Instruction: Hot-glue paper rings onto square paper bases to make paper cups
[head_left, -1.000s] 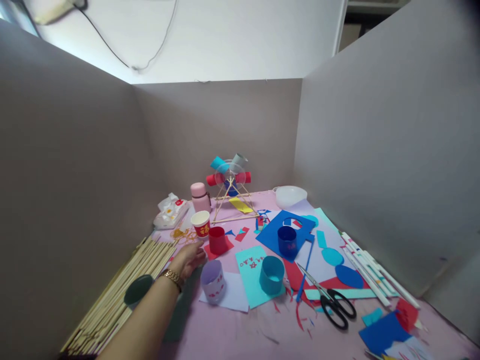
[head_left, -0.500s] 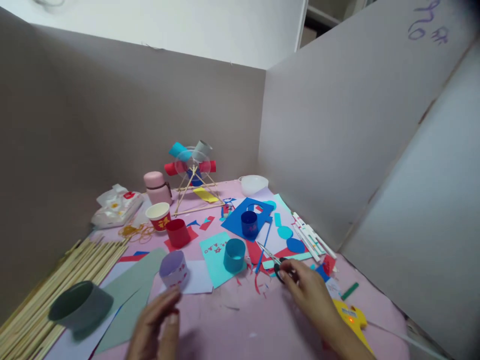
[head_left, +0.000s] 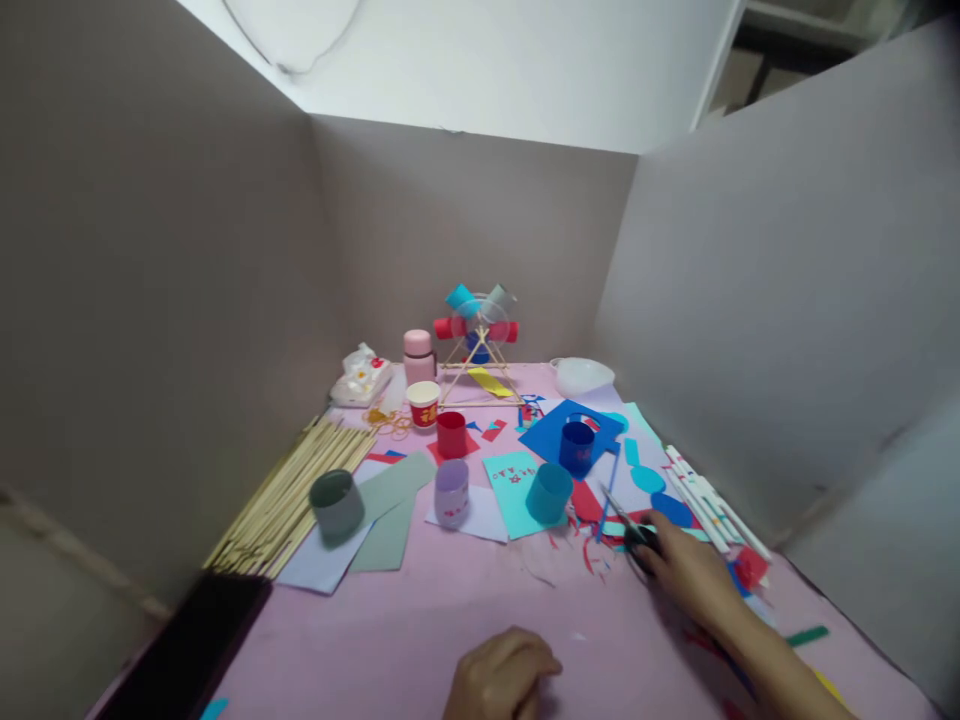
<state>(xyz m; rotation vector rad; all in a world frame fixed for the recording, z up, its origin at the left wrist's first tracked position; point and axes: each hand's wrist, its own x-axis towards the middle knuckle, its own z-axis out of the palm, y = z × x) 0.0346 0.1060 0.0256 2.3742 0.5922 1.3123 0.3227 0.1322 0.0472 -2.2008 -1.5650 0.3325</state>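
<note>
My right hand (head_left: 686,575) reaches across the pink table (head_left: 420,620) and closes over the black handles of the scissors (head_left: 630,522), whose blades point up and left. My left hand (head_left: 501,675) rests near the front edge with its fingers curled in and nothing visible in them. Just beyond the scissors stand a teal paper cylinder (head_left: 548,493) on a teal card, a lilac cylinder (head_left: 451,492) and a dark blue cylinder (head_left: 576,447) on blue paper.
A grey-green cylinder (head_left: 336,502) sits on grey paper beside a bundle of wooden sticks (head_left: 289,492). Farther back are a red cylinder (head_left: 451,434), a red-and-white cup (head_left: 424,404), a pink flask (head_left: 418,356) and a stick-and-tube wheel model (head_left: 478,335). White rods (head_left: 712,498) lie at right. Cardboard walls enclose three sides.
The view swung back left. My right hand stays on the scissors. My left hand drew in from the lilac cylinder toward the front edge and curled.
</note>
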